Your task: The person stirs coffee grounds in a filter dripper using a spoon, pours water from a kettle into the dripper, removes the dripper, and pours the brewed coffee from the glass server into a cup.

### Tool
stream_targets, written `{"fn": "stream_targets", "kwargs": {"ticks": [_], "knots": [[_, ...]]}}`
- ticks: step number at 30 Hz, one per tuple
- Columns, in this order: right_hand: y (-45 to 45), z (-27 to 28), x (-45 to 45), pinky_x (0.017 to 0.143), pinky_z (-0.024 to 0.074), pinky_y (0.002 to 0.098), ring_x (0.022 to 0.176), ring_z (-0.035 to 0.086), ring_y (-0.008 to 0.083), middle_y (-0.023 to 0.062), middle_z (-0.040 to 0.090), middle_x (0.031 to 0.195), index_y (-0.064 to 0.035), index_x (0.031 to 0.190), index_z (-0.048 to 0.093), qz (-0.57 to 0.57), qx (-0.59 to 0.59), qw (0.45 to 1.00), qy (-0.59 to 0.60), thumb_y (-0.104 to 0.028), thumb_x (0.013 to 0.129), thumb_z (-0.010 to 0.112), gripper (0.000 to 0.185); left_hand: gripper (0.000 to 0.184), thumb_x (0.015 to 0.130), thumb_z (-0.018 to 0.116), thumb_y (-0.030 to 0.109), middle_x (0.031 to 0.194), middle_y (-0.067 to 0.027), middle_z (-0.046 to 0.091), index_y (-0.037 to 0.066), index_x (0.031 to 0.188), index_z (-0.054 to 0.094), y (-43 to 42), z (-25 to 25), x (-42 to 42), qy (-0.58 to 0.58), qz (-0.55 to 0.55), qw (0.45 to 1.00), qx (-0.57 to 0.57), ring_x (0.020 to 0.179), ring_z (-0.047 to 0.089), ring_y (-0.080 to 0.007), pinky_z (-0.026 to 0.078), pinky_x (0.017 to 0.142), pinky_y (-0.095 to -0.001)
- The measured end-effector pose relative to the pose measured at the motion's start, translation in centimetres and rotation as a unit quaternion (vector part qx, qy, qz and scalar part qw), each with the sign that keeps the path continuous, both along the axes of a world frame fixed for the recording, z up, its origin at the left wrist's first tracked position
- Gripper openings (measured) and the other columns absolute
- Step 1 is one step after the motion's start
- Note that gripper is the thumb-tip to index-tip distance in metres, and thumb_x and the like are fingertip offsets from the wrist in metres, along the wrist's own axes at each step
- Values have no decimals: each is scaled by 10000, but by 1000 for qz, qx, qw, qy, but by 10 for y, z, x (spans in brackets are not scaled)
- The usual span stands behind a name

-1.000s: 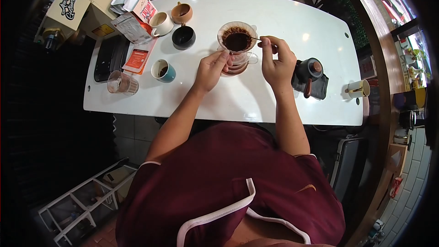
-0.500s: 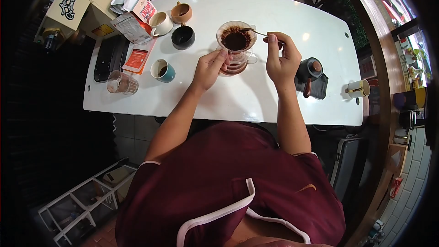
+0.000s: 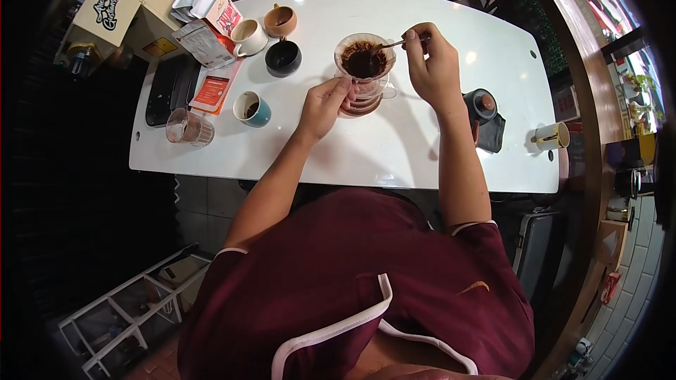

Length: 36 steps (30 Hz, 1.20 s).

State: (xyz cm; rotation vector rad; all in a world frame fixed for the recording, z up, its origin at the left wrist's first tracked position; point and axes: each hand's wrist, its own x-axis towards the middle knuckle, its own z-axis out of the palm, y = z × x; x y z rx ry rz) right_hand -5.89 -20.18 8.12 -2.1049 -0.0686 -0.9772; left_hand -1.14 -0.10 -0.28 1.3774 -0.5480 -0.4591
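Observation:
A clear coffee dripper (image 3: 339,56) with dark, wet coffee grounds (image 3: 365,63) inside stands on a glass coffee server (image 3: 363,105). My left hand (image 3: 326,104) pinches the dripper low on its near left side; the exact spot under the fingertips is hidden. In my right hand (image 3: 433,65), right of the dripper, is a spoon (image 3: 396,44), its handle held between thumb and fingers. The spoon's bowl end reaches over the rim to the far right edge of the grounds.
A black kettle (image 3: 481,107) with a wooden knob sits on a dark cloth (image 3: 493,134) at right, partly behind my forearm. To the left are a teal cup (image 3: 259,114), a drinking glass (image 3: 190,129), a black cup (image 3: 283,58) and coffee bags (image 3: 211,88). A mug (image 3: 551,136) stands at the right edge.
My right hand has risen and turned away from me, bringing the spoon's tip lower into the dripper's far right side. My left hand stays on the dripper.

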Motion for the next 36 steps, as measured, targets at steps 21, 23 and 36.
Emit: {"fn": "stream_targets", "kwargs": {"ticks": [21,23,36], "knots": [[-9,1,6,567,453,295,589,574,199,133,634,717,25,904,543,15,5,1000,26,-125,923,559,152,399,995,459,309,773,-29,558,-48,914,618,0,2,-1,11,3,1000,4,682,503,-91,416,597,-234],[-8,3,4,564,450,295,588,573,199,135,631,711,26,904,543,21,17,999,28,-128,924,559,156,399,995,458,309,779,-32,561,-46,910,618,0,1,-1,11,4,1000,3,683,504,-91,417,597,-235],[-5,5,1,559,443,299,570,564,203,130,609,666,29,896,541,13,11,999,27,-146,930,558,179,345,989,479,301,770,22,559,9,894,635,-1,2,-3,15,5,1000,-14,676,471,-42,383,608,-177]]}}
